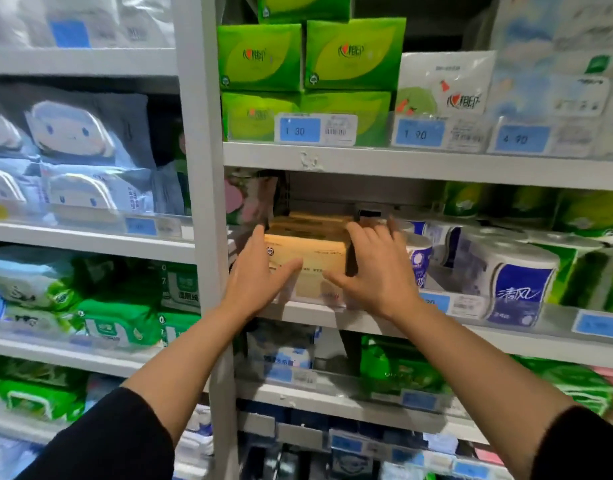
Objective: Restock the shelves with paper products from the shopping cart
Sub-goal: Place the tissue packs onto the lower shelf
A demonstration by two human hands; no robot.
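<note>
Both hands, left [260,271] and right [374,268], flank our tan pack [312,251], fingers straight, pressing; pack runs back into shelf [419,164].

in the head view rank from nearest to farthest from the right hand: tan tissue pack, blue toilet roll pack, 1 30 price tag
1. tan tissue pack: touching the right hand, on its left.
2. blue toilet roll pack: same shelf, to the right.
3. 1 30 price tag: shelf above, up and left.
</note>
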